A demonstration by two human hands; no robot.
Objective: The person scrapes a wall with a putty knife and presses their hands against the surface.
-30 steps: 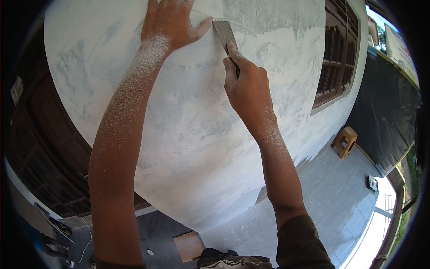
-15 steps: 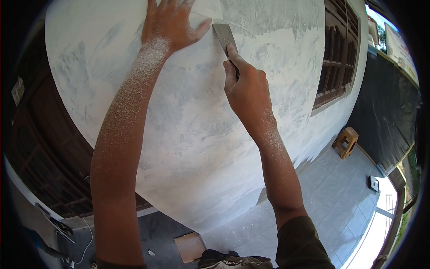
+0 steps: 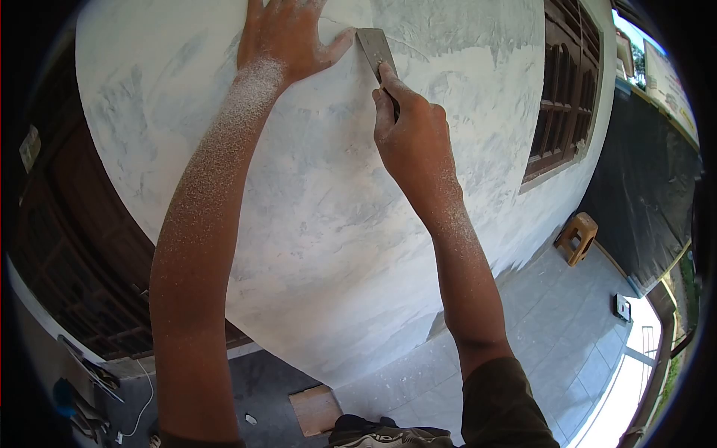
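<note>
My left hand (image 3: 284, 37) lies flat against the pale, patchy wall (image 3: 314, 179), its fingers spread and partly cut off by the top edge. White dust covers that wrist and forearm. In my right hand (image 3: 414, 138) is a putty knife (image 3: 376, 52), gripped by the handle with the index finger along the blade. The blade's wide end rests on the wall just right of my left thumb, near a thin curved line in the coating.
A brown barred window (image 3: 564, 93) is at the right, a dark wooden door (image 3: 82, 239) at the left. On the tiled floor (image 3: 538, 321) stand a brown stool (image 3: 576, 239) and a small box (image 3: 621, 307). A board (image 3: 316, 410) lies below.
My right hand and the putty knife have moved slightly up the wall. My left hand stays in nearly the same place.
</note>
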